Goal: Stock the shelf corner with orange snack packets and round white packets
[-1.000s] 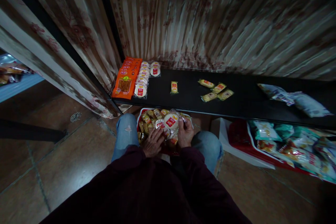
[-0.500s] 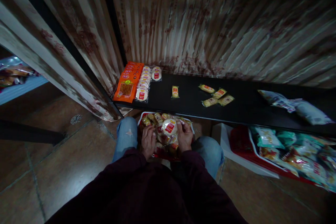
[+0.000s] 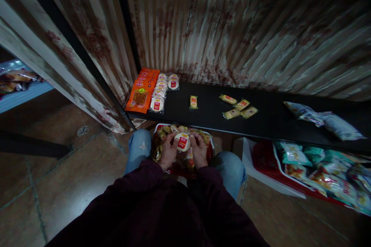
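Between my two hands is a round white wrapped rice cracker with a red label, its face turned up. My left hand pinches the wrapper at its left side, and my right hand grips the right side. Beneath them, between my knees, sits a red basket with a white rim, filled with small wrapped snacks. On the black shelf ahead, a row of similar round crackers overlaps beside an orange snack bag, with another round cracker at the back.
One small yellow packet lies mid-shelf, with several more yellow packets to its right. White bags lie at the shelf's right. Below stands another red basket of bagged snacks. A striped curtain hangs behind; a black post rises at left.
My left hand has come off the basket's contents onto the cracker's left side. The cracker has moved slightly left and is now held by both hands.
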Available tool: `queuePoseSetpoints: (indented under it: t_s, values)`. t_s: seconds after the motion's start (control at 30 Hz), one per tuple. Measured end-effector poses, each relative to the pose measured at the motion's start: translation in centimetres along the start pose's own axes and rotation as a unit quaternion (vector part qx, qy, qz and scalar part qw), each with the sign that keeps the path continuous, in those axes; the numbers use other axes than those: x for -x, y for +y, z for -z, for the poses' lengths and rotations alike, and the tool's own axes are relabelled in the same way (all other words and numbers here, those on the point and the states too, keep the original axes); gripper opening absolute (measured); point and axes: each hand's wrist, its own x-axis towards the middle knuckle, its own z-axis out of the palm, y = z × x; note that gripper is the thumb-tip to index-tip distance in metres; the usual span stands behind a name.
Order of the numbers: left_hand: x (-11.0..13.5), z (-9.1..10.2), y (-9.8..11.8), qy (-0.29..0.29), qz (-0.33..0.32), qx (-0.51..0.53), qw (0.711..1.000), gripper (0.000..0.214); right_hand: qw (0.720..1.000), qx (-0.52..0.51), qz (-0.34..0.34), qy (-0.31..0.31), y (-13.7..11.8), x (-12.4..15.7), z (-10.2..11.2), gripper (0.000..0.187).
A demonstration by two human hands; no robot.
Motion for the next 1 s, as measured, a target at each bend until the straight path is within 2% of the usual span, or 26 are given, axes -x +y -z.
queuePoseSetpoints:
  t_s: [0.13, 0.37, 0.53, 0.67, 0.8, 1.0]
  values:
    - [-0.7, -0.2, 0.5, 0.041, 0.0, 0.019, 0.999, 0.019, 1.0, -0.009, -0.009, -0.013, 0.3, 0.6, -0.2, 0.043]
    - [-1.2, -0.5, 1.9, 0.064, 0.016, 0.034, 0.997, 0.016, 0.996, -0.054, -0.049, -0.048, 0.7, 1.6, -0.4, 0.046]
    - [-1.0, -0.6, 2.2, 0.071, -0.001, -0.001, 0.997, 0.016, 0.998, -0.046, -0.047, -0.017, 0.8, 1.6, -0.4, 0.048]
    - [-0.7, -0.1, 3.4, 0.085, -0.071, -0.093, 0.989, 0.015, 0.997, -0.045, -0.054, 0.018, 0.8, 1.3, -0.4, 0.048]
    - [-0.1, 0.2, 4.8, 0.069, -0.135, -0.142, 0.978, 0.016, 0.998, -0.02, -0.025, 0.051, 0.6, 1.1, -0.5, 0.047]
    - [0.6, -0.5, 4.9, 0.019, -0.119, -0.139, 0.983, 0.025, 0.998, 0.055, 0.036, 0.019, -0.1, 1.6, -0.8, 0.045]
